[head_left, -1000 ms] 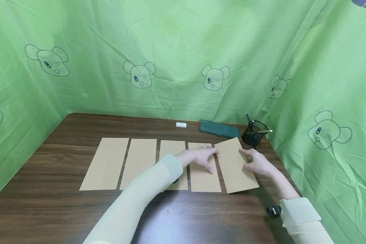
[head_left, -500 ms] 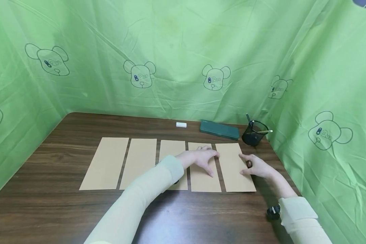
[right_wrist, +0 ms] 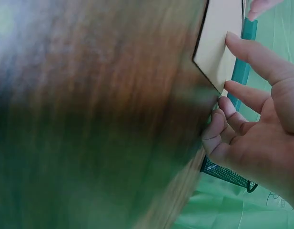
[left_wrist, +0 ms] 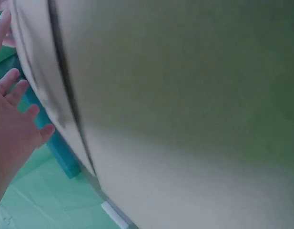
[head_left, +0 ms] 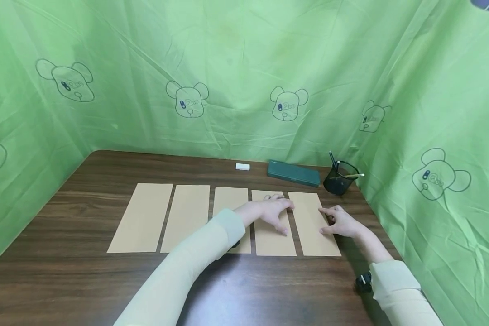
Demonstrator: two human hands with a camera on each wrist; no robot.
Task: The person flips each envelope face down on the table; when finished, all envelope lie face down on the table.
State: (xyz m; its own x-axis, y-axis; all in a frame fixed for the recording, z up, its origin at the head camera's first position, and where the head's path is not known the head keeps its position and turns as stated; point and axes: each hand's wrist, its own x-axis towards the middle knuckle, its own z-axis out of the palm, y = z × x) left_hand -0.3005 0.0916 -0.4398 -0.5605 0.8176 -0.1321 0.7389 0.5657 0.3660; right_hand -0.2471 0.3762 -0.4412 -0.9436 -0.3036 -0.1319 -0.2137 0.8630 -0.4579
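Several tan paper sheets lie side by side in a row. My right hand (head_left: pixel 341 222) is at the right edge of the rightmost paper sheet (head_left: pixel 309 231), thumb and index fingertip touching it. In the right wrist view, that hand's other fingers (right_wrist: pixel 223 124) are bent beside the sheet's corner. My left hand (head_left: pixel 270 213) reaches over the neighbouring paper sheet (head_left: pixel 274 244), its fingertips at the left edge of the rightmost one. Its fingers (left_wrist: pixel 18 93) look spread in the left wrist view. The left forearm partly covers the middle paper sheet (head_left: pixel 230 197).
Behind the sheets stand a dark green case (head_left: pixel 293 173), a white eraser-like block (head_left: pixel 242 166) and a black mesh pen cup (head_left: pixel 339 183) with pens. A green curtain (head_left: pixel 236 68) hangs around the wooden table (head_left: pixel 85 290).
The rightmost sheet was tilted with its top raised; it has turned straight and come down flat in line with the others. The right hand shifted slightly with it; the left hand barely moved.
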